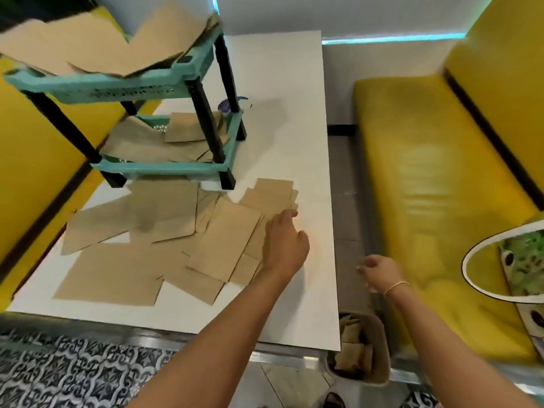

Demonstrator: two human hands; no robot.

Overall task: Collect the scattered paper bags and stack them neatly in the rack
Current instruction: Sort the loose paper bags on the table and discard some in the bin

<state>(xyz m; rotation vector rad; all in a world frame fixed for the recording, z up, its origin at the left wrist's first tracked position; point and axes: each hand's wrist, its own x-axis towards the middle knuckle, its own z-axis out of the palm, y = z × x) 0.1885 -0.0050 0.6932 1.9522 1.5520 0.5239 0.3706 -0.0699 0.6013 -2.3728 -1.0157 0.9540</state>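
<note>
Left hand (284, 244) on paper bags (223, 240), right hand (379, 273) idle

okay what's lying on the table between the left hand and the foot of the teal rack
In the head view, overlapping flat brown paper bags cover the white table between the left hand and the teal plastic rack.

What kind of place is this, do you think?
Probably a cafe or fast-food restaurant booth: a white table between yellow padded benches, with brown paper bags and a teal rack on it.
</note>
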